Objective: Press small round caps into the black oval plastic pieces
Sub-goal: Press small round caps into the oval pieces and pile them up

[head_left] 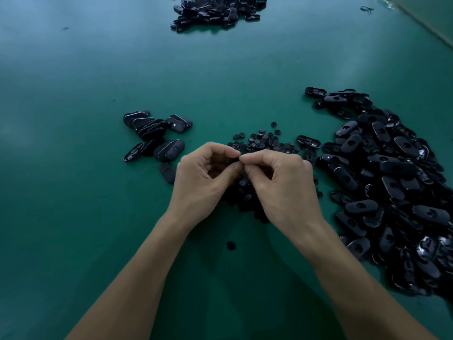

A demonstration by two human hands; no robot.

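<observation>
green matting (73,119) covers the whole bench, and your work sits just above it near the middle. your left hand (206,173) and right hand (277,177) are brought together, fingers curled, with thumb and forefinger tips meeting on a small dark piece (234,160) pinched between them. so little of it shows that you cannot tell which hand has the oval and which the cap, or whether the cap is seated.

judging by that pinch, you are at the pressing stage. set the cap square over its hole before you squeeze. back the oval with a thumb right behind the hole so it doesn't flex, and push straight rather than rolling it in. a tilted cap is likely to pop out sideways and get lost among the loose ones. feel for it to sit flush all round before you let go.

under and just beyond your hands lies the loose heap of round caps (262,141), with one stray cap (231,245) nearer you, between your forearms. to the right, a big heap of oval pieces (392,192) runs down to the near right edge, many showing an open hole; that is likely your supply. to the left sits a small group of ovals (154,133), some leaning in a row, probably the finished ones. another black pile (215,11) lies at the far edge.

no bin, tray or box is in view. everything lies loose on the matting, so mind that the left and right heaps don't mix.
</observation>
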